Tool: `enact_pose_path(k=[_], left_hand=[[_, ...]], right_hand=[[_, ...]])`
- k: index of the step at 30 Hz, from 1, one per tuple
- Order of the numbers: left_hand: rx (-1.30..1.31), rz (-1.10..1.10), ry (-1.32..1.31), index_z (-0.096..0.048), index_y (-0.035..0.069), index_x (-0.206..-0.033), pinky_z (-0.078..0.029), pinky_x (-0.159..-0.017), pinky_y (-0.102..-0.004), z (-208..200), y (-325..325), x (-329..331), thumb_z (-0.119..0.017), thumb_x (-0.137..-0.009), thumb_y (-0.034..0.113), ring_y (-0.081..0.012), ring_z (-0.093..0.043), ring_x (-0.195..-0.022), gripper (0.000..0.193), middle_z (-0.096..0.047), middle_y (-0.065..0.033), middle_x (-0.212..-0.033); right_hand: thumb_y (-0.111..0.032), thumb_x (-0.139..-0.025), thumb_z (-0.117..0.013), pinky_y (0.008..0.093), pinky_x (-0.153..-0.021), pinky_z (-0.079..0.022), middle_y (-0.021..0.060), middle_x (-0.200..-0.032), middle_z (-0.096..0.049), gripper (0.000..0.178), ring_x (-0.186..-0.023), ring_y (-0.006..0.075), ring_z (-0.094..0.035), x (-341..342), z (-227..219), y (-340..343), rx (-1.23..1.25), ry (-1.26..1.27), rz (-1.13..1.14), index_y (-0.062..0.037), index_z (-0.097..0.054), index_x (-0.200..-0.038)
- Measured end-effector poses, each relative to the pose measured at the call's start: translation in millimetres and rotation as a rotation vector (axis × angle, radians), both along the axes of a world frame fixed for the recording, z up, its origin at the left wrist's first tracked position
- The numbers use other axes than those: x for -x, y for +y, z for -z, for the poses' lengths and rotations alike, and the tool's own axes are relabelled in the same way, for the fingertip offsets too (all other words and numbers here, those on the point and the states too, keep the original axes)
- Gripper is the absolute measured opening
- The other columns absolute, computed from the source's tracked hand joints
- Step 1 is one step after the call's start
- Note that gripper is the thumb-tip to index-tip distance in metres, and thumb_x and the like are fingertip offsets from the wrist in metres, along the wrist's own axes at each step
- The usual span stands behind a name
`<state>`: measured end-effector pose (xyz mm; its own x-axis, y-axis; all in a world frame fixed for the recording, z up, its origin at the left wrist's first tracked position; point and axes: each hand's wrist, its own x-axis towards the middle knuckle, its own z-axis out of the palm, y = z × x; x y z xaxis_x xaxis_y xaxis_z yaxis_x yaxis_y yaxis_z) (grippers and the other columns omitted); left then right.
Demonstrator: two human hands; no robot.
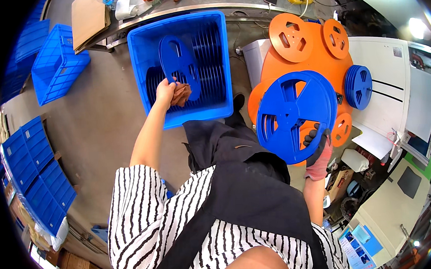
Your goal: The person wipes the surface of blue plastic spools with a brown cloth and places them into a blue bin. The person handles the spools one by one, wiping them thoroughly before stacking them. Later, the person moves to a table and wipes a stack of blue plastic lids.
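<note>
Over the blue crate (184, 117), my bare left hand (164, 94) is closed on a crumpled brown cloth (180, 94) and the near edge of a blue reel disc (175, 58). That disc tilts above rows of similar discs (208, 61) standing on edge inside the crate. At the right, my right hand (319, 150), in a pink and grey glove, is closed around the lower rim of a large blue reel (290, 111) with wide cut-outs. More blue rims show behind this reel, so it looks like several together. They are in front of a large orange plate (270, 68).
Smaller orange discs (291, 38) sit around the orange plate, with small blue reels (358, 87) at its right beside a white cabinet (382, 70). A metal-edged workbench (193, 8) runs behind the crate. Other blue crates (59, 65) and stacked blue bins (37, 165) stand left.
</note>
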<state>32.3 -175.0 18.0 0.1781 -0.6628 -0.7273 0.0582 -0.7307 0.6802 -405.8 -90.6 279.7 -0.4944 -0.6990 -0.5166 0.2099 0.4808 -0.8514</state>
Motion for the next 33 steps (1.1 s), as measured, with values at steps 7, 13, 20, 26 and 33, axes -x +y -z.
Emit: enact_pose_path(k=[7, 13, 20, 26, 33], left_hand=[[-0.014, 0.230, -0.105, -0.055, 0.002, -0.115, -0.055, -0.078, -0.0359, 30, -32, 40, -0.050, -0.092, 0.006, -0.0228, -0.066, -0.087, 0.024, -0.066, -0.0123, -0.098], [-0.003, 0.253, -0.231, -0.057, 0.003, -0.113, -0.053, -0.078, -0.0385, 52, -24, 38, -0.053, -0.090, 0.008, -0.0256, -0.066, -0.086, 0.024, -0.066, -0.0150, -0.096], [0.120, 0.266, -0.373, -0.057, 0.003, -0.113, -0.052, -0.077, -0.0417, 4, -13, 55, -0.052, -0.091, 0.010, -0.0304, -0.067, -0.088, 0.023, -0.066, -0.0189, -0.095], [0.100, 0.249, -0.347, -0.059, 0.002, -0.110, -0.052, -0.080, -0.0404, 11, -21, 61, -0.054, -0.090, 0.011, -0.0311, -0.066, -0.090, 0.022, -0.067, -0.0183, -0.097], [-0.057, 0.121, -0.040, -0.036, 0.002, -0.143, -0.052, -0.085, -0.0358, 43, -14, 53, -0.058, -0.088, 0.008, -0.0255, -0.063, -0.102, 0.060, -0.060, -0.0211, -0.120]], right_hand=[[-0.042, -0.097, -0.052, 0.0272, -0.057, -0.044, 0.0050, -0.073, -0.054, 0.045, -0.062, 0.0155, -0.054, 0, -2, 7, 0.021, 0.018, 0.015, 0.0005, -0.051, -0.113], [-0.044, -0.096, -0.052, 0.0276, -0.059, -0.045, 0.0046, -0.074, -0.055, 0.048, -0.064, 0.0162, -0.056, -8, -10, 8, 0.052, 0.051, 0.019, 0.0002, -0.051, -0.114], [-0.043, -0.094, -0.058, 0.0273, -0.056, -0.043, 0.0043, -0.075, -0.054, 0.048, -0.063, 0.0151, -0.053, -16, -12, 12, 0.107, 0.007, 0.039, -0.0001, -0.051, -0.114], [-0.043, -0.093, -0.058, 0.0281, -0.055, -0.044, 0.0044, -0.074, -0.053, 0.049, -0.062, 0.0151, -0.052, -17, -10, 19, 0.089, -0.029, 0.027, 0.0005, -0.051, -0.113], [-0.046, -0.097, -0.049, 0.0281, -0.058, -0.046, 0.0035, -0.076, -0.057, 0.049, -0.061, 0.0155, -0.055, -22, -14, 21, 0.145, 0.057, 0.140, -0.0008, -0.052, -0.116]])
